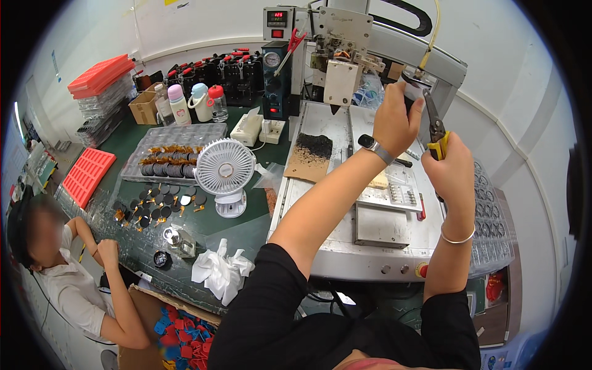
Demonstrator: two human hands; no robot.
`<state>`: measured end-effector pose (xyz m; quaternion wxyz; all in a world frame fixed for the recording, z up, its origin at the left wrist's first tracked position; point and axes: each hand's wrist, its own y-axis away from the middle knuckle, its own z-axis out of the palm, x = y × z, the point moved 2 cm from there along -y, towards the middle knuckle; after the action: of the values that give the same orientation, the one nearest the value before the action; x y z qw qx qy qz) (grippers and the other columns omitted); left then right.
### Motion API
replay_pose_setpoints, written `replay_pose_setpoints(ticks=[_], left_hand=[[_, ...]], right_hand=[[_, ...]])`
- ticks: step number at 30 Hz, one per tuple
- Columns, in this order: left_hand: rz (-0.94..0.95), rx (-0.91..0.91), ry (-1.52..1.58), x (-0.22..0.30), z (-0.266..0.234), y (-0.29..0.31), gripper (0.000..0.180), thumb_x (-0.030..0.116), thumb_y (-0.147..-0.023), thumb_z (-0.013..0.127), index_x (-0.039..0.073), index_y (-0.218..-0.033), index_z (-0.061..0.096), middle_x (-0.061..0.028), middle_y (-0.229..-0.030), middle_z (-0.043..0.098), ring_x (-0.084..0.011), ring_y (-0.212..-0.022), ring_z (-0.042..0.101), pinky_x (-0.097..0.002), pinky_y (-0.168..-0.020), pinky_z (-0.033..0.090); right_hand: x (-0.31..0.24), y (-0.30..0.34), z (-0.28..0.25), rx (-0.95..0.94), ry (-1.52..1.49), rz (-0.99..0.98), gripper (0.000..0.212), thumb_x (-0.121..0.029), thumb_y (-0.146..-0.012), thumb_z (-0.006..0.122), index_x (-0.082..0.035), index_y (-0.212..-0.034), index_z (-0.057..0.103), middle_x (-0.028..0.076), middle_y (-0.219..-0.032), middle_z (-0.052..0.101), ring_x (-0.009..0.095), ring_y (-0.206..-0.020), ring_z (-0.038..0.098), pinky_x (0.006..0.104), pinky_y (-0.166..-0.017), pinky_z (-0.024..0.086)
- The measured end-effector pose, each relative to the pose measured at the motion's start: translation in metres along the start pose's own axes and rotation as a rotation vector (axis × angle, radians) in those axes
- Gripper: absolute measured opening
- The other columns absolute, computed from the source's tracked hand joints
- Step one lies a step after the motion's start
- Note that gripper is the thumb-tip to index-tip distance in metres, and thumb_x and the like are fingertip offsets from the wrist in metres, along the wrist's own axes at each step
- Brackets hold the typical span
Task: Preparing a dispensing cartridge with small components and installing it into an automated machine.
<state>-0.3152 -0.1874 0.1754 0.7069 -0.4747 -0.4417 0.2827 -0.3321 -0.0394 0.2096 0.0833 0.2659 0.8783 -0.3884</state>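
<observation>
High at the right, my left hand (398, 117), wearing a watch, is closed round a dark cylinder (414, 92) with a pale metallic top. From that top a yellowish tube (434, 31) runs upward. My right hand (449, 169) grips the yellow handles of a pair of pliers (435, 117). The plier jaws reach up to the cylinder's top edge; whether they bite on it, I cannot tell. Left of my hands stands a bench machine with a pale metal head (341, 80) and a dark pointed tip over its bed.
On the machine bed lie scorched cardboard (308, 157), a tray of small bits (402, 194) and a metal block (381, 225). A white fan (225, 166), black discs (163, 200), bottles (179, 105) and crumpled tissue (222, 271) are on the green bench. A co-worker (80, 271) sits at the left.
</observation>
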Motion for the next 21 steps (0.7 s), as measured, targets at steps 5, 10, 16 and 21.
replay_pose_setpoints(ticks=[5, 10, 16, 21], left_hand=[[0.0, 0.018, -0.002, 0.0003, 0.0018, 0.0001, 0.034, 0.016, -0.087, 0.058, -0.003, -0.112, 0.043, -0.0217, -0.094, 0.052, -0.0412, -0.078, 0.057, -0.0441, -0.064, 0.047], [-0.016, -0.001, -0.019, 0.001, 0.0018, 0.0008, 0.034, 0.016, -0.087, 0.058, -0.003, -0.111, 0.043, -0.0219, -0.094, 0.052, -0.0412, -0.079, 0.057, -0.044, -0.064, 0.047], [-0.004, 0.007, -0.022, 0.003, 0.0027, -0.0001, 0.034, 0.016, -0.087, 0.058, -0.003, -0.111, 0.043, -0.0213, -0.094, 0.052, -0.0408, -0.078, 0.056, -0.0438, -0.064, 0.047], [-0.002, -0.005, -0.086, 0.0032, -0.0037, 0.0014, 0.031, 0.015, -0.087, 0.059, -0.002, -0.108, 0.045, -0.0193, -0.092, 0.051, -0.0392, -0.077, 0.057, -0.0431, -0.062, 0.047]], right_hand=[[-0.0017, -0.0015, -0.0003, 0.009, 0.022, -0.012, 0.027, -0.015, -0.066, 0.064, 0.005, -0.077, 0.049, 0.022, -0.068, 0.058, 0.039, -0.064, 0.057, 0.0417, -0.064, 0.047], [-0.0013, -0.0026, -0.0031, -0.012, -0.023, 0.019, 0.027, -0.015, -0.066, 0.064, 0.005, -0.077, 0.049, 0.022, -0.068, 0.057, 0.038, -0.064, 0.057, 0.0411, -0.063, 0.047], [-0.0004, -0.0007, -0.0062, 0.002, -0.032, 0.029, 0.027, -0.015, -0.065, 0.065, 0.004, -0.075, 0.049, 0.021, -0.067, 0.058, 0.038, -0.063, 0.057, 0.0402, -0.062, 0.047], [-0.0065, 0.0055, -0.0038, -0.065, -0.134, 0.025, 0.028, -0.015, -0.065, 0.065, 0.006, -0.079, 0.052, 0.021, -0.069, 0.059, 0.034, -0.062, 0.057, 0.0388, -0.062, 0.047]])
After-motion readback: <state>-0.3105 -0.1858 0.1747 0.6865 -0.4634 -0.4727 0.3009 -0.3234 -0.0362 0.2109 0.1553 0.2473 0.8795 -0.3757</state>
